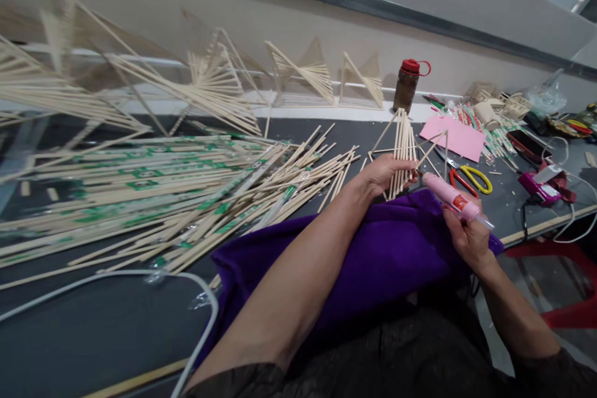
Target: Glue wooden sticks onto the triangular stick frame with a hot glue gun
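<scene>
My left hand (386, 175) is closed around the lower part of a small frame of thin wooden sticks (403, 143), its sticks fanned side by side. In my right hand (469, 233) is a pink hot glue gun (445, 193), with a clear glue stick poking out of its back end. The glue gun's tip points left and is close to the sticks by my left fingers; whether it touches them I cannot tell. Beneath both hands lies a purple cloth (373, 249). Scissors (473, 179) with yellow and red handles lie just beyond the glue gun.
Loose and bagged wooden sticks (186, 199) cover the table's left. Finished twisted stick frames (303, 74) stand along the wall. A red-capped bottle (407, 87), pink paper (454, 137), a phone (527, 144) and a purple device (541, 188) are farther right. A white cable (205, 298) loops at front left.
</scene>
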Action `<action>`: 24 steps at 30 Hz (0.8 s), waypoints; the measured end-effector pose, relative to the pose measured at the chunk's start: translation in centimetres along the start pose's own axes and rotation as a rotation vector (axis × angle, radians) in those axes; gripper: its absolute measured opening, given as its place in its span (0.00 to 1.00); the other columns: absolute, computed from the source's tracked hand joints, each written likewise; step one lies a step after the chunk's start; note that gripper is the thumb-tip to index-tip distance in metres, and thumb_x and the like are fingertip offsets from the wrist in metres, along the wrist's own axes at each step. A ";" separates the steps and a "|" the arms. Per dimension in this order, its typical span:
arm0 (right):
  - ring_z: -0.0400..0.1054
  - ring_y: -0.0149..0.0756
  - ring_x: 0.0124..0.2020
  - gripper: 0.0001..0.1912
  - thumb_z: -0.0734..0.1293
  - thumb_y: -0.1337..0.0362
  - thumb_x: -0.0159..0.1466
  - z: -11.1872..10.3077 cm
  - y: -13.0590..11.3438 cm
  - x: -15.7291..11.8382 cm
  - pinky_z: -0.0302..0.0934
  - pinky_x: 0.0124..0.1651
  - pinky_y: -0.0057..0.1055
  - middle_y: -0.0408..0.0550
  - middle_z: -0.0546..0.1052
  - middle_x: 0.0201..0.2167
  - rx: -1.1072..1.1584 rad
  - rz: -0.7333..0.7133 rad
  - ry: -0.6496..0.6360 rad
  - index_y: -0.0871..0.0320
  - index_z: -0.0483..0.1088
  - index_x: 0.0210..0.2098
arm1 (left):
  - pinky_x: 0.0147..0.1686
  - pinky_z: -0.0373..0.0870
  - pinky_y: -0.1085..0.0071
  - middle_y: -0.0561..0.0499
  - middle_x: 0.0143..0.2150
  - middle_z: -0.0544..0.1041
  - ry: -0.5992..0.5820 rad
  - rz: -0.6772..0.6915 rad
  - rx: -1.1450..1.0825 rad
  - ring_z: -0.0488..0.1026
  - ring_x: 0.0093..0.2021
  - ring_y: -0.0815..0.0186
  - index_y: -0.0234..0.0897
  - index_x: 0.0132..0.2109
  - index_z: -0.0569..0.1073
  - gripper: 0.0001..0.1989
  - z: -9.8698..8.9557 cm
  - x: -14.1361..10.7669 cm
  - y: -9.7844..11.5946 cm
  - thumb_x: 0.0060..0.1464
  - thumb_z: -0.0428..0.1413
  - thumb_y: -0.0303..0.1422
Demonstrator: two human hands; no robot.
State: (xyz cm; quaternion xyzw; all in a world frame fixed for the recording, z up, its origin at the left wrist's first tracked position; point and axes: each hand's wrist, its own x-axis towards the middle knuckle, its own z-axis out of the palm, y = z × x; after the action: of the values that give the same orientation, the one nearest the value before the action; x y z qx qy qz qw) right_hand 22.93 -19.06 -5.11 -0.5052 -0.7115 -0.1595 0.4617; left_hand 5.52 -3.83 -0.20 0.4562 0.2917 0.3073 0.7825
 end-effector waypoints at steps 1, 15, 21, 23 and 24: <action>0.75 0.41 0.42 0.15 0.65 0.65 0.66 0.0 0.0 0.0 0.71 0.42 0.36 0.56 0.78 0.44 0.008 0.016 -0.003 0.57 0.68 0.52 | 0.26 0.68 0.72 0.48 0.25 0.76 -0.004 0.001 0.001 0.73 0.23 0.69 0.29 0.30 0.75 0.04 0.0 0.0 0.0 0.48 0.63 0.24; 0.63 0.27 0.19 0.13 0.70 0.56 0.55 -2.4 3.5 7.8 0.59 0.20 0.24 0.40 0.72 0.23 0.773 0.891 0.298 0.57 0.68 0.34 | 0.23 0.70 0.74 0.49 0.25 0.77 0.070 -0.044 0.019 0.73 0.22 0.69 0.32 0.34 0.75 0.06 -0.7 -0.1 0.2 0.46 0.62 0.24; 0.59 0.23 0.17 0.05 0.65 0.65 0.61 -0.2 11.8 12.5 0.56 0.19 0.20 0.38 0.67 0.19 0.558 1.112 0.122 0.59 0.65 0.30 | 0.21 0.70 0.75 0.49 0.24 0.77 0.126 -0.044 0.029 0.73 0.21 0.69 0.30 0.35 0.75 0.09 -1.0 -0.5 0.6 0.43 0.62 0.24; 0.58 0.23 0.15 0.06 0.65 0.67 0.61 1.1 14.0 13.1 0.52 0.17 0.21 0.40 0.67 0.17 0.523 1.154 0.061 0.61 0.66 0.27 | 0.21 0.70 0.75 0.49 0.24 0.77 0.120 -0.045 0.022 0.73 0.20 0.69 0.30 0.35 0.75 0.09 -1.1 -0.5 0.6 0.43 0.62 0.24; 0.58 0.24 0.15 0.07 0.65 0.68 0.61 1.7 14.8 13.3 0.51 0.16 0.22 0.41 0.67 0.16 0.509 1.170 0.034 0.62 0.66 0.26 | 0.21 0.70 0.75 0.49 0.23 0.77 0.111 -0.048 0.019 0.73 0.20 0.69 0.30 0.35 0.75 0.10 -1.1 -0.5 0.6 0.42 0.63 0.24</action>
State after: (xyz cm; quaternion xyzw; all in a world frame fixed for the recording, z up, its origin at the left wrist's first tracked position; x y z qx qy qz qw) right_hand 34.09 -3.79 1.31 -0.6820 -0.3263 0.2851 0.5892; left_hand 4.26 -3.43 -0.06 0.4387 0.3486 0.3105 0.7679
